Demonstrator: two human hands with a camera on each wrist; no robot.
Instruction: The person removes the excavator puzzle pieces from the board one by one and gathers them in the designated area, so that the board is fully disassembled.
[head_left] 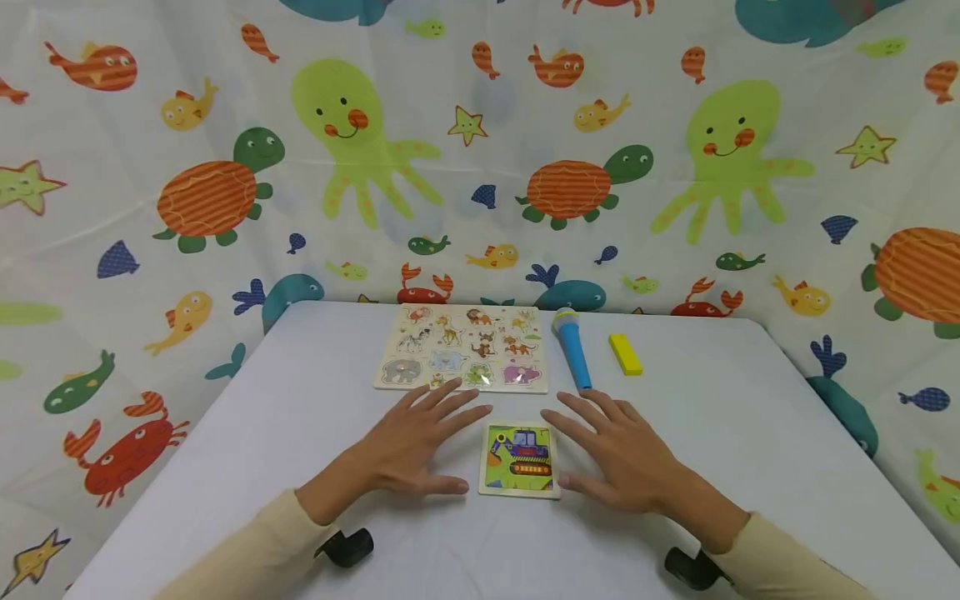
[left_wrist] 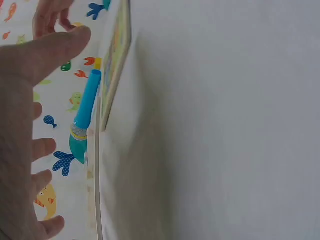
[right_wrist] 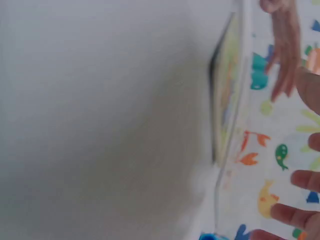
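A small square puzzle (head_left: 519, 460) with a blue and orange excavator picture lies flat on the white table between the two hands. My left hand (head_left: 420, 442) hovers just left of it, fingers spread and holding nothing. On its other side, my right hand (head_left: 618, 454) is spread the same way, its thumb close by the puzzle's right edge. The left wrist view shows the left thumb (left_wrist: 60, 50) and fingertips apart from any object. In the right wrist view the puzzle (right_wrist: 227, 90) appears edge-on, with the right fingers (right_wrist: 305, 180) spread beside it.
Behind the left hand lies a wooden animal peg puzzle (head_left: 462, 348). A blue toy microphone (head_left: 573, 350) and a yellow block (head_left: 626, 355) sit to its right. The white table (head_left: 300, 400) meets a sea-animal printed curtain (head_left: 465, 167) at the back and sides.
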